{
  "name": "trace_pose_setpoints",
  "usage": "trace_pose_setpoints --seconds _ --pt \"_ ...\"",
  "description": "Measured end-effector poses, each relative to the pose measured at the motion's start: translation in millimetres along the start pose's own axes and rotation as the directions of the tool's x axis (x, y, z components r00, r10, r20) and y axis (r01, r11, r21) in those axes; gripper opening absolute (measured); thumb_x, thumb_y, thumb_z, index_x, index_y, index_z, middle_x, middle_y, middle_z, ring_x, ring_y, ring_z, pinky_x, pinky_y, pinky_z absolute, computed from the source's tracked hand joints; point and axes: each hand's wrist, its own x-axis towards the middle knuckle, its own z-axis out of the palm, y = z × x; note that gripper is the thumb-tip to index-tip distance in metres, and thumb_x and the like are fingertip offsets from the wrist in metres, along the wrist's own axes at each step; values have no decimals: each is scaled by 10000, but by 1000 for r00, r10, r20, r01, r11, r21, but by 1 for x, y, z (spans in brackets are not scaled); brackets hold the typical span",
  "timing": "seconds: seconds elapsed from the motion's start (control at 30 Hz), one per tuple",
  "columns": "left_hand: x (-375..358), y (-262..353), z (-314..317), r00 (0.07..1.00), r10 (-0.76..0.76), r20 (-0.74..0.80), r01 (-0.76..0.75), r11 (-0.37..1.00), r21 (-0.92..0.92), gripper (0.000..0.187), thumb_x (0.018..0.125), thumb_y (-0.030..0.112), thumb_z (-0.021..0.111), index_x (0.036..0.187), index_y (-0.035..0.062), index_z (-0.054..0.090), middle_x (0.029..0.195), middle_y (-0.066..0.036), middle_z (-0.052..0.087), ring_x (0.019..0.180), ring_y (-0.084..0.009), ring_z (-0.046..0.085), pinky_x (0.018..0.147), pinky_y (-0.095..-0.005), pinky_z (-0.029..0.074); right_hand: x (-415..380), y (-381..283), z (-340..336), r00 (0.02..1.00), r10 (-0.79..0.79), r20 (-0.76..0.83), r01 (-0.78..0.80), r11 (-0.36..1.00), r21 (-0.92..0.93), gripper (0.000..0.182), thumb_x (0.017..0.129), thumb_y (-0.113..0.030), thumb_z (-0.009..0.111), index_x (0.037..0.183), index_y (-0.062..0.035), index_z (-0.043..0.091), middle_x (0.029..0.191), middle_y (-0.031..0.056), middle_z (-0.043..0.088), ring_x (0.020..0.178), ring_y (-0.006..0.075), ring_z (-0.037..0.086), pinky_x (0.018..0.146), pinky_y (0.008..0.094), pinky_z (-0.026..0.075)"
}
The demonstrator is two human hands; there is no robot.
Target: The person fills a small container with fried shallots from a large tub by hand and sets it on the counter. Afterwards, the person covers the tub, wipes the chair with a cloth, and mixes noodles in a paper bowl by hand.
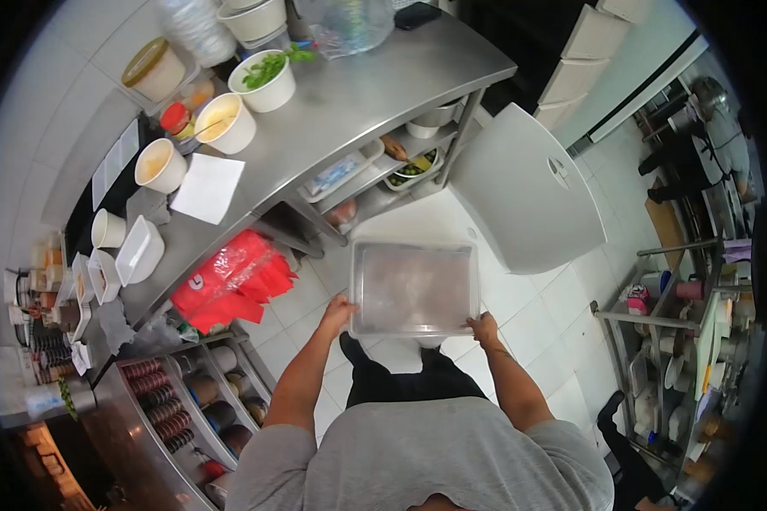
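A rectangular, translucent plastic container is in front of my body, over the seat of a white plastic chair. My left hand is closed on its left edge near the front corner. At the front right corner, my right hand grips the rim, fingers partly hidden by the container. What lies inside the container shows only as a hazy greyish-pink surface. The chair's backrest stands to the right of it.
A steel table runs along the left and back, bearing white tubs and a tub of green leaves. Red plastic bags hang beneath it. Steel shelving stands at right. Another person is at far right; a dark leg shows lower right.
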Motion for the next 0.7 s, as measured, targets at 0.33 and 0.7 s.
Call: trace_pose_setpoints --seconds 0.33,0.7 --pt "-15 58 100 892 94 -442 166 841 515 647 734 394 709 1128 -73 496 1118 -263 546 1035 -395 553 892 -408 469 24 14 -38 999 28 -23 -32 970 -242 575 730 -377 710 1017 90 536 936 275 632 931 401 619 823 409 505" --pt "-26 95 102 818 -22 -575 300 868 394 723 652 309 786 1157 -62 426 1020 -226 589 927 -351 609 815 -407 508 -5 -3 -67 972 82 221 -65 994 -85 497 770 -351 698 834 136 625 671 210 635 498 243 630 474 350 534"
